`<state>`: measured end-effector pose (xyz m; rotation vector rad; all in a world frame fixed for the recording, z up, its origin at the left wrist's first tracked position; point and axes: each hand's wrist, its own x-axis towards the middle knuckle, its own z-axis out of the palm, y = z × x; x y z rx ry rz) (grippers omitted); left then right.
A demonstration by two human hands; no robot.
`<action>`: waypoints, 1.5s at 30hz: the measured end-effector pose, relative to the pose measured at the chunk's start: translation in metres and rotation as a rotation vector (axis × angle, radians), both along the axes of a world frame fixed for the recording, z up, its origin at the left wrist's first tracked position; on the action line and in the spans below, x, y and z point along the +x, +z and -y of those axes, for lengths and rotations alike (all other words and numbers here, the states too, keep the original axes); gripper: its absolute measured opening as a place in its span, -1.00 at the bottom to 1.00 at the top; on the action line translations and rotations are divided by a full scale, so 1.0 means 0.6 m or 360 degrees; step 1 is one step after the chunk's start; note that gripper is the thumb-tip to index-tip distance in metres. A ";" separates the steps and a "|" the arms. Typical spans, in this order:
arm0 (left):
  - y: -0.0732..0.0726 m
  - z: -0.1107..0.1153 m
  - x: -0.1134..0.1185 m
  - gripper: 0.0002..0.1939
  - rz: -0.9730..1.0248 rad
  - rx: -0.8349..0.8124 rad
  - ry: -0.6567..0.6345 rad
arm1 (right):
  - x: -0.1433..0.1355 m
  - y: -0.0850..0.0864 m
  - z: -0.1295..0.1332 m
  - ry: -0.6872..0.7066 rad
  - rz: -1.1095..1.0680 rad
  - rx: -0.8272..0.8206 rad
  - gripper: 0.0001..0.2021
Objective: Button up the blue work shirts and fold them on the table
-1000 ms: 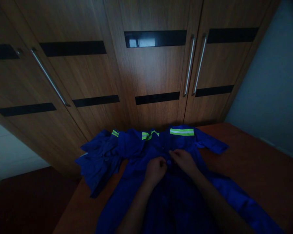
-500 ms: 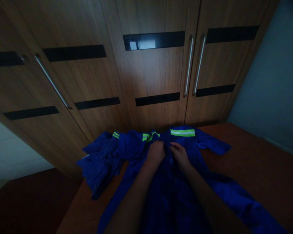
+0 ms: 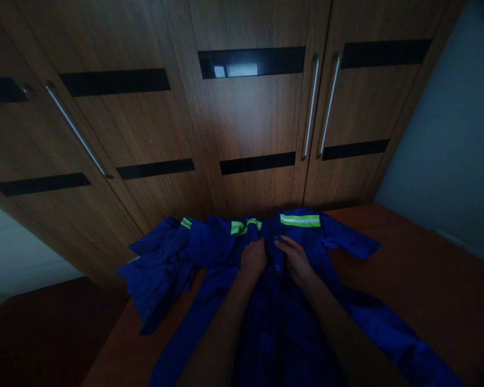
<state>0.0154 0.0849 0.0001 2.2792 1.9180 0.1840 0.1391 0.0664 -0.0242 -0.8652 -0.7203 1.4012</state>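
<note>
A blue garment [image 3: 306, 333] with yellow-green and silver reflective strips lies spread on a reddish-brown surface. At its upper front, my left hand [image 3: 253, 257] is closed on the fabric left of the front edge. Just to the right, my right hand [image 3: 293, 256] pinches the garment's front edge between thumb and fingers. A small round button [image 3: 277, 267] shows on the cloth between and below the hands. The short gap between the hands is filled by dark blue cloth. My left fingertips are hard to make out in the dim light.
Crumpled blue cloth [image 3: 157, 279] lies at the left edge of the reddish-brown surface [image 3: 419, 269]. Behind stands a wooden wardrobe [image 3: 254, 118] with black panels and long metal handles. A pale blue wall [image 3: 452, 145] is at the right.
My left hand has moved slightly left and down, and my right hand slightly left, both still at the garment's front. The view has shifted a little.
</note>
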 end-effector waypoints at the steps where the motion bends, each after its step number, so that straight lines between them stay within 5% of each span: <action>1: -0.001 0.000 -0.002 -0.74 0.0019 -0.0002 0.0008 | 0.000 0.000 0.000 0.0006 0.0003 0.0001 -0.66; 14: 0.016 -0.021 -0.026 -0.83 0.0544 0.0123 0.0038 | -0.001 -0.006 -0.004 0.0055 0.0126 0.0015 -0.66; 20: 0.002 -0.032 -0.031 -0.81 0.0763 0.0162 0.0096 | -0.002 -0.006 -0.004 0.0043 0.0123 0.0028 -0.69; 28: -0.011 -0.037 -0.015 -0.66 0.0488 0.0037 0.0258 | 0.004 -0.014 -0.011 -0.0096 0.0007 -0.0043 -0.75; 45: 0.013 -0.030 0.018 -0.65 0.0046 -0.0179 0.0261 | 0.009 -0.014 -0.013 -0.0136 -0.0114 -0.0090 -0.76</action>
